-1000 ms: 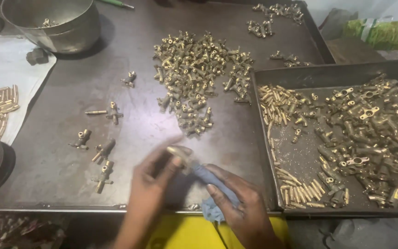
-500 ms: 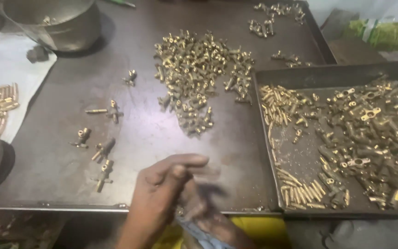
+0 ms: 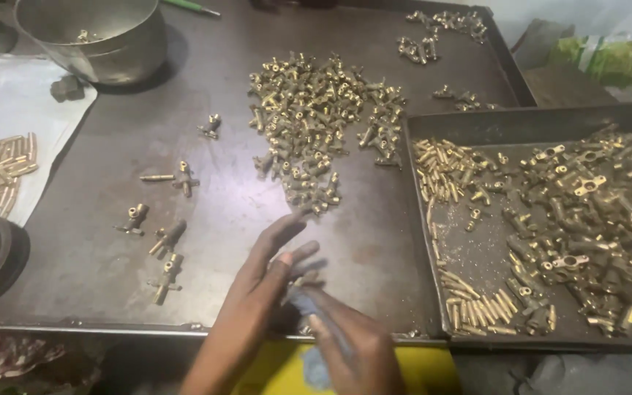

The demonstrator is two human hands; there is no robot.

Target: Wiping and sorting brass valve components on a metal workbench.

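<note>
Where heaped, tray (image 3: pixel 477 124) of brass fittings (image 3: pixel 587 212)

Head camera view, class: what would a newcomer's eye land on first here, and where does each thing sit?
First, the big heap of small shiny brass fittings in the middle of the dark metal worktable. Next, the shallow dark metal tray at the right, strewn with more brass parts. At the near edge, the left hand spreads its fingers beside the right hand, which grips a blurred bluish thing.
</note>
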